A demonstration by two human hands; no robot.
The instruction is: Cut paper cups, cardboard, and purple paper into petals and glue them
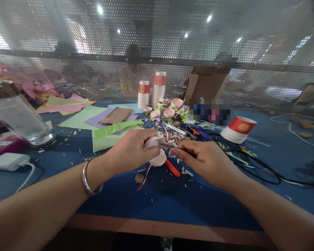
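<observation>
My left hand [136, 150], with a silver bangle at the wrist, is closed around a small white paper cup piece [153, 142]. Closed in front of it, my right hand [202, 160] grips what look like scissors [167, 145], their metal tips against the cup piece and their handles mostly hidden by my fingers. Below the hands a white paper disc [158, 159] lies on the blue table, beside a red strip [172, 168]. A small brown round piece [139, 178] lies nearer to me.
Stacked paper cups [159, 90] stand behind decorated round pieces [169, 113] and scattered scraps. Coloured paper [78, 118] lies left, near a tilted-looking glass [28, 118]. To the right are a blue glue gun [204, 134], black cable [267, 167] and red-banded cups [239, 129]. A perforated screen [162, 42] stands behind.
</observation>
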